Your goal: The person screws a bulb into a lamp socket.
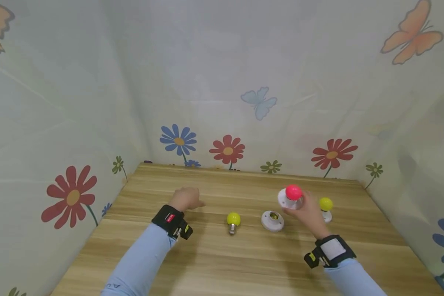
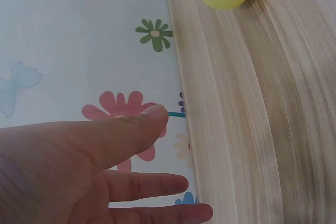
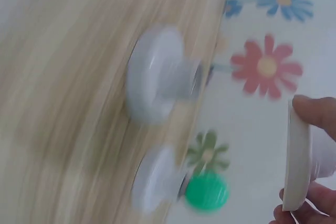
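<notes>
My right hand (image 1: pixel 305 211) grips a white round lamp holder (image 3: pixel 297 158) by its rim, raised over the table. A red bulb (image 1: pixel 294 192) stands in that holder. Just left of it, an empty white lamp holder (image 1: pixel 268 224) rests socket up on the table. A green bulb (image 3: pixel 207 190) sits in another white holder (image 3: pixel 152 179) in the right wrist view; the head view does not show it. My left hand (image 1: pixel 185 198) holds nothing, its thumb and fingers extended in the left wrist view. A loose yellow bulb (image 1: pixel 233 218) lies right of it.
Right of my right hand, a second yellow bulb (image 1: pixel 326 204) stands in a white holder (image 1: pixel 327 216). The wood-grain table (image 1: pixel 214 263) meets a white curtain (image 1: pixel 207 74) printed with flowers and butterflies at its back and sides.
</notes>
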A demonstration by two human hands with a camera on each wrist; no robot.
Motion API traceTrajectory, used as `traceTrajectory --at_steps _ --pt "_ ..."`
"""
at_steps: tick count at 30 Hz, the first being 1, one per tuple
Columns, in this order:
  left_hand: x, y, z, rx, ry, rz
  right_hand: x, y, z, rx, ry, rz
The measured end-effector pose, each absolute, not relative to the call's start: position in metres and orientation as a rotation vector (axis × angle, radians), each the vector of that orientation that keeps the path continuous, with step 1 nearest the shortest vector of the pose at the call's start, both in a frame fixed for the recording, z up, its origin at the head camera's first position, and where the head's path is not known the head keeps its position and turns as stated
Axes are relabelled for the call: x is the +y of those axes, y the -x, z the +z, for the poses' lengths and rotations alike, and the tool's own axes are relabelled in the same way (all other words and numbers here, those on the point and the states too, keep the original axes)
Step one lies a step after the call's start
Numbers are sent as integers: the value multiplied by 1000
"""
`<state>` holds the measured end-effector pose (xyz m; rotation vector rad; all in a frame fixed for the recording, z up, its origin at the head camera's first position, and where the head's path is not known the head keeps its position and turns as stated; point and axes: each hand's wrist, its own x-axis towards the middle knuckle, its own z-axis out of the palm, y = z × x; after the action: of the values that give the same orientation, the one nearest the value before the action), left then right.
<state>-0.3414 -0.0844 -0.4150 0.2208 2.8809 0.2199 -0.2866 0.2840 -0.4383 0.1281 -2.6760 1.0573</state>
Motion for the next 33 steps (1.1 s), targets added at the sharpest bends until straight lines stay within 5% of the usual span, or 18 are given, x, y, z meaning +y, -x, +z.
traceTrajectory --at_steps 9,22,33 --pt "-88 336 -412 2872 -222 269 361 284 -477 -2914 -44 942" --pt "-79 342 -417 2841 -216 269 378 286 -498 -3025 35 993" --pt "-72 340 -413 2827 -220 278 321 267 -398 -2805 -121 845"
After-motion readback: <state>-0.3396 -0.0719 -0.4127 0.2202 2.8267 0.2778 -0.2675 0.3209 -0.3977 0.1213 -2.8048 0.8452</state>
